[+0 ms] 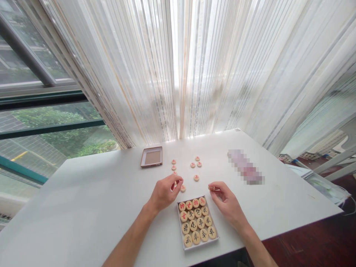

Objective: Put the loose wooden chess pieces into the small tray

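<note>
Round wooden Chinese chess pieces with red and black characters fill a shallow box [198, 244] at the table's front. Beyond the box's upper right corner, my right hand [226, 204] pinches a Chinese chess piece [212, 188] between thumb and fingertips. My left hand [165, 193] is over the loose pieces past the box's upper left, thumb and index finger curled together. Whether a piece sits between those fingertips I cannot make out. A red-marked piece [183, 188] lies just under them, and others behind the hand are partly hidden.
A box lid [152, 157] lies open side up at the back left. Several red pieces are loose mid-table, one [196, 178] between my hands. At the right is a pixelated pinkish item [244, 167]. Curtains [178, 74] hang along the table's far edge.
</note>
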{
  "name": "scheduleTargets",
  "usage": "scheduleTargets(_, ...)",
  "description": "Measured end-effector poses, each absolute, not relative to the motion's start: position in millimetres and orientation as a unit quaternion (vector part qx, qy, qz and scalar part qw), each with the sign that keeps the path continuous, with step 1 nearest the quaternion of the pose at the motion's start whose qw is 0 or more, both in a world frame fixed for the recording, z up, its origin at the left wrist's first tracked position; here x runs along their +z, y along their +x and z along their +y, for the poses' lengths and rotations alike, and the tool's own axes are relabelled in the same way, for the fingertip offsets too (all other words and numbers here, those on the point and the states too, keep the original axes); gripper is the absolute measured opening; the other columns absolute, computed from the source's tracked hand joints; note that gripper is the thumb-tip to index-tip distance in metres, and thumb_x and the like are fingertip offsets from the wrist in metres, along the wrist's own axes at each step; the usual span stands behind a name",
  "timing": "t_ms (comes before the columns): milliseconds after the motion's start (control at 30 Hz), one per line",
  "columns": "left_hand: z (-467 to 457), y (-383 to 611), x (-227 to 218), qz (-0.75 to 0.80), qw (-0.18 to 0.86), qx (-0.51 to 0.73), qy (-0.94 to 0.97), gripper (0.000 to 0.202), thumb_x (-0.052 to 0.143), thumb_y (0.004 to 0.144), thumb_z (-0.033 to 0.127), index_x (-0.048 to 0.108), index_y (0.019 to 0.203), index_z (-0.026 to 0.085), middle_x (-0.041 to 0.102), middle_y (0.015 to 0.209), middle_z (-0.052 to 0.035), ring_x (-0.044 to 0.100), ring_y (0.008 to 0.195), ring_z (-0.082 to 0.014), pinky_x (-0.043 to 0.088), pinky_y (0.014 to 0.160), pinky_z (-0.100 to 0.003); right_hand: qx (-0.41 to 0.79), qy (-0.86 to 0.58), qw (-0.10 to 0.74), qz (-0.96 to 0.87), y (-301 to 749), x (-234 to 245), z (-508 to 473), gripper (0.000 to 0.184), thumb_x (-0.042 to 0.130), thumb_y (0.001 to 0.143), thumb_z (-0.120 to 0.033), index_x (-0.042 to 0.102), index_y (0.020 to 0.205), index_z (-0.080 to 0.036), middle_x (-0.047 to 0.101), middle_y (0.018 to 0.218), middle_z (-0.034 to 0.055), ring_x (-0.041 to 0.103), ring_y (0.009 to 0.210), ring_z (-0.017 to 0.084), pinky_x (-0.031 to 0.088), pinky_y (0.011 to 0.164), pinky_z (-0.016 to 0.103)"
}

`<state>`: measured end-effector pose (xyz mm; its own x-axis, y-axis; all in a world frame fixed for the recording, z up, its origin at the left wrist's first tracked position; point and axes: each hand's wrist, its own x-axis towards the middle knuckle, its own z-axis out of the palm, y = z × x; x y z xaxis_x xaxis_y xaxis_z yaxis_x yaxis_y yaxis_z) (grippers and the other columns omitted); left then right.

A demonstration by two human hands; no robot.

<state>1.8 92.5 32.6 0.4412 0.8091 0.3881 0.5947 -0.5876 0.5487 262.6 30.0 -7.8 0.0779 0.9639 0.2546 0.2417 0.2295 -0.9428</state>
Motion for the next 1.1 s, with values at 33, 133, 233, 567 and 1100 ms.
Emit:
scheduleTargets(33, 92, 0, 30, 0.422, 0.156, 0.321, 0.834, 0.018, 0.049, 0.097, 0.025, 0.064, 0.106, 0.021, 0.070, 0.091, -0.0029, 0.059, 0.068, -0.0122, 0.049, 0.070, -0.024, 0.347, -0.518, 0.521, -0.583, 263, -8, 30, 0.020, 0.062, 0.093, -0.040, 0.067, 0.105, -0.024, 0.070, 0.103, 0.0077, 0.067, 0.098, 0.025, 0.058, 0.091, 0.041)
scheduleTargets(133, 92, -7, 24, 0.420, 0.133, 0.312, 0.842, 0.026, 0.051, 0.093, 0.019, 0.062, 0.117, 0.024, 0.069, 0.109, -0.0054, 0.063, 0.077, -0.0137, 0.053, 0.074, -0.026, 0.364, -0.525, 0.513, -0.573, 263, -9, 29, 0.022, 0.063, 0.092, -0.042, 0.067, 0.105, -0.024, 0.072, 0.105, 0.0078, 0.068, 0.099, 0.026, 0.057, 0.094, 0.042)
scheduleTargets(233, 93, -12, 20, 0.410, 0.122, 0.314, 0.847, 0.025, 0.055, 0.091, 0.018, 0.065, 0.113, 0.024, 0.068, 0.113, -0.0066, 0.066, 0.095, -0.0179, 0.054, 0.081, -0.027, 0.385, -0.526, 0.505, -0.566, 263, -12, 28, 0.025, 0.063, 0.093, -0.044, 0.065, 0.107, -0.025, 0.072, 0.106, 0.0075, 0.069, 0.099, 0.026, 0.057, 0.095, 0.043)
scheduleTargets(567, 103, -28, 17, 0.503, 0.157, 0.317, 0.789, 0.024, 0.048, 0.098, 0.027, 0.066, 0.113, 0.023, 0.071, 0.085, -0.0002, 0.058, 0.063, -0.0115, 0.046, 0.068, -0.022, 0.408, -0.545, 0.485, -0.549, 264, -11, 27, 0.028, 0.058, 0.095, -0.048, 0.063, 0.108, -0.024, 0.071, 0.103, 0.0070, 0.071, 0.091, 0.024, 0.057, 0.085, 0.039)
scheduleTargets(1100, 100, -28, 14, 0.517, 0.174, 0.266, 0.795, 0.033, 0.046, 0.099, 0.044, 0.067, 0.085, 0.021, 0.058, 0.061, 0.0037, 0.048, 0.054, -0.0111, 0.035, 0.059, -0.022, 0.418, -0.538, 0.494, -0.540, 266, -14, 27, 0.032, 0.066, 0.091, -0.045, 0.063, 0.114, -0.023, 0.072, 0.104, 0.0075, 0.073, 0.094, 0.024, 0.058, 0.092, 0.039)
